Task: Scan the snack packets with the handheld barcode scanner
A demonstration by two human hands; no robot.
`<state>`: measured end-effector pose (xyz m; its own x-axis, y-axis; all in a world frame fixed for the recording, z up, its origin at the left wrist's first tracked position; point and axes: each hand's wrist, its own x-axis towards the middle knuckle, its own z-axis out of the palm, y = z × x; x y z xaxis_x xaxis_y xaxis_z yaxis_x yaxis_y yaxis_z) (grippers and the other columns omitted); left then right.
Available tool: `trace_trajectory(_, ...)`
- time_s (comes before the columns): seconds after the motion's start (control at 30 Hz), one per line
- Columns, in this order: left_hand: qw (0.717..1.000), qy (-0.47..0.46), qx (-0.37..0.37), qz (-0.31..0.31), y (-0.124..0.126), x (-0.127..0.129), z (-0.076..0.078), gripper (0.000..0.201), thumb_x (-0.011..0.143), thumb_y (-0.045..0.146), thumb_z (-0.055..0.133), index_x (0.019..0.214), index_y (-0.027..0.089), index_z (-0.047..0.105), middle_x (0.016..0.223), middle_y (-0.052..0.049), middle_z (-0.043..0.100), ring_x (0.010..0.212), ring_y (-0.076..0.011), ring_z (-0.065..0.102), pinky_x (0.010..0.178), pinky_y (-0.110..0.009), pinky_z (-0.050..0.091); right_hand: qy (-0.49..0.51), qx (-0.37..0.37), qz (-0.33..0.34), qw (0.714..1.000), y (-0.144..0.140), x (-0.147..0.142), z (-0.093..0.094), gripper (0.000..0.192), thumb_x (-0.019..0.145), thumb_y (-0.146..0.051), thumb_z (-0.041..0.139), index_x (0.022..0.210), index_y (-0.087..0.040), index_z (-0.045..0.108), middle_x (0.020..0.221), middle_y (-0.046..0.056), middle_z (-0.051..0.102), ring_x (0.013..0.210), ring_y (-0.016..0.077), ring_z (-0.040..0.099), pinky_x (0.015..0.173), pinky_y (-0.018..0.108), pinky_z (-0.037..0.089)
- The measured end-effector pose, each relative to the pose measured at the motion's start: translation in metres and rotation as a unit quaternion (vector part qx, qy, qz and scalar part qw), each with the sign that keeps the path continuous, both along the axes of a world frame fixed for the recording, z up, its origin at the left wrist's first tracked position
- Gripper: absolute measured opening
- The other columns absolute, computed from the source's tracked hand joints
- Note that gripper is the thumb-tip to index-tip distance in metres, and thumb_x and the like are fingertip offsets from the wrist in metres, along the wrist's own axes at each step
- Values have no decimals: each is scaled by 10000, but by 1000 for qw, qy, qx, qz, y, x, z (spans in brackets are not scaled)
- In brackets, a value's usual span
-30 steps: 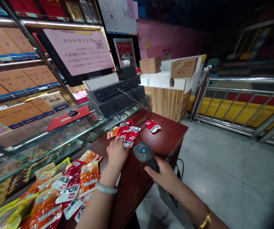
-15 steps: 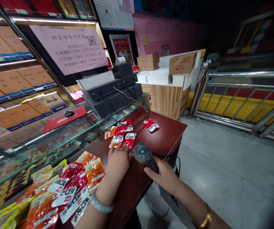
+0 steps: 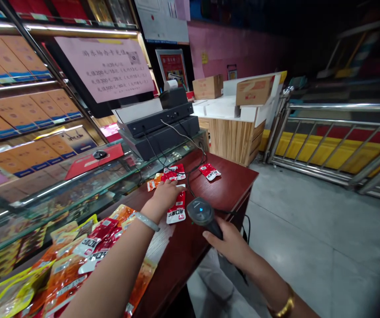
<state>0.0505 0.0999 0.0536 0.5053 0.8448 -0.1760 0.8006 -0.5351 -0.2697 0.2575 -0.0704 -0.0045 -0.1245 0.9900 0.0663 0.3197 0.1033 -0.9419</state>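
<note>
My right hand (image 3: 231, 243) is wrapped round the handle of a dark barcode scanner (image 3: 201, 212), whose blue light is lit. The scanner's head is above the near edge of a dark red wooden table (image 3: 223, 198). My left hand (image 3: 166, 194) reaches over a small group of snack packets, fingers stretched out and thumb apart. Its fingers rest on or just over a red packet (image 3: 169, 176). Just below that hand lies another red-and-white packet (image 3: 176, 214). A single red packet (image 3: 210, 171) lies apart, to the right of the cables.
A pile of orange, red and yellow snack packets (image 3: 64, 269) spreads at lower left, partly under my left forearm. A glass display counter (image 3: 87, 194) runs behind the table. A black cash register machine (image 3: 160, 123) stands on it, its cables (image 3: 190, 176) trailing onto the table.
My left hand has moved forward over the far packets. One red-and-white packet now lies nearer me, and an orange packet in the pile has shifted nearer. The scanner is nearly still.
</note>
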Motion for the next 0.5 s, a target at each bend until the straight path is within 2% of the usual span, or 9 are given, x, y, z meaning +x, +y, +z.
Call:
trace_trajectory(0.13,1000,10,21,-12,5,-6,6,437,828,173,718,1250,285,715,1386,-149,626,1314,-366,526,1079,-534,408,-11,-6,7,1000,-1,-1,-1,326,889,-366,635,1117,-142,699,983,104,781,878,268,713,815,373,528)
trace_trajectory(0.23,1000,3,-14,6,10,-15,6,368,744,282,830,1100,274,737,1332,-124,643,1295,-367,519,1068,-533,399,-11,-4,11,1000,-2,-1,0,335,882,-358,640,1134,-145,701,996,103,781,900,271,714,831,376,530)
trace_trajectory(0.37,994,-65,-74,48,7,-24,1,228,800,389,774,984,272,708,1203,-60,719,1252,-331,553,1050,-495,401,-8,-5,5,1000,-5,0,1,338,884,-358,640,1145,-150,697,1012,107,784,930,281,727,849,386,539)
trace_trajectory(0.5,984,-122,-73,104,-9,-31,-5,154,885,397,671,981,276,665,1071,-33,755,1123,-257,650,978,-378,439,0,-4,2,1000,-6,-2,1,286,889,-338,642,1112,-167,696,980,96,789,954,290,739,836,383,553)
